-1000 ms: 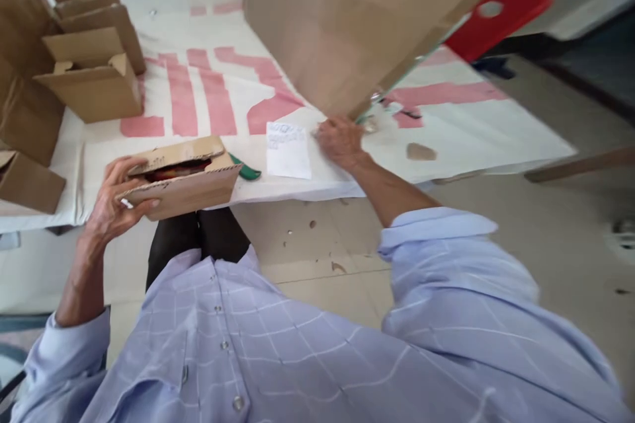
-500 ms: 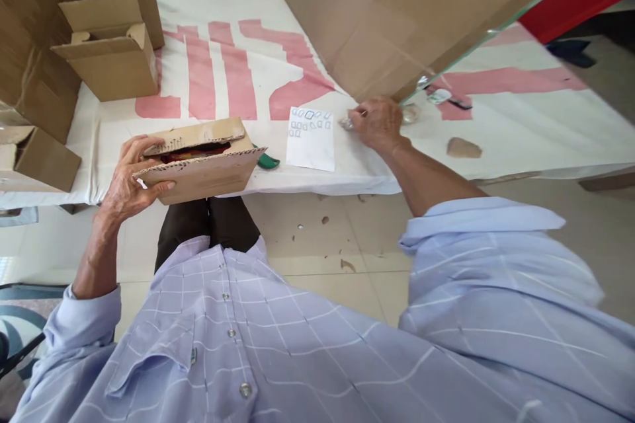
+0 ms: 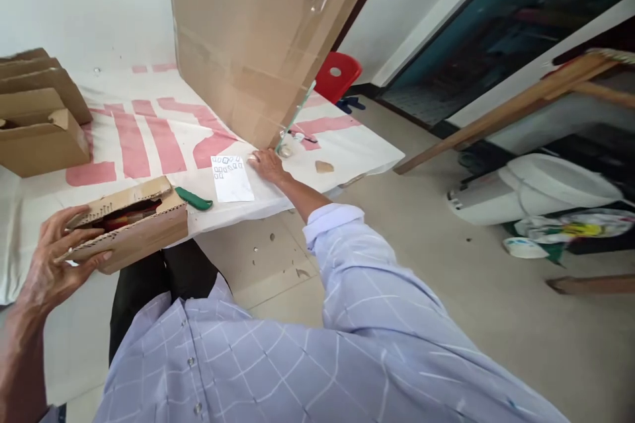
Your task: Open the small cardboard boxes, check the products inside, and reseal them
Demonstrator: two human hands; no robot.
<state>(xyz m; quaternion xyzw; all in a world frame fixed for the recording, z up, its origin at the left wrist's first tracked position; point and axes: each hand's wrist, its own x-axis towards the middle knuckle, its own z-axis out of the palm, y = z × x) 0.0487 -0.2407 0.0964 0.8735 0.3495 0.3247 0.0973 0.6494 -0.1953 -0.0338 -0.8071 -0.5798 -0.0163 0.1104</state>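
My left hand (image 3: 52, 261) grips the left end of a small cardboard box (image 3: 143, 231), thumb on the near side and fingers over the top. The box is tilted at the table's front edge. Its top flaps stand partly apart, and something red and yellow shows inside. My right hand (image 3: 268, 165) rests on the table with its fingers curled down; whatever they hold is hidden. Just left of it lies a white paper sheet (image 3: 233, 188) with rows of small drawn squares. A green tool (image 3: 193, 199), like a utility knife, lies behind the box's right end.
A large cardboard panel (image 3: 243, 46) stands upright on the cloth-covered table (image 3: 49, 195). Several cardboard boxes (image 3: 40, 139) line the left. A cardboard scrap (image 3: 324, 166) lies right of my hand. Beyond are a red chair (image 3: 338, 76), a white bucket (image 3: 536, 188) and a wooden beam (image 3: 506, 112).
The view has swung to the right and up, showing more floor and the doorway. My left hand still holds the box; my right hand stays by the paper, its fingers lower on the table.
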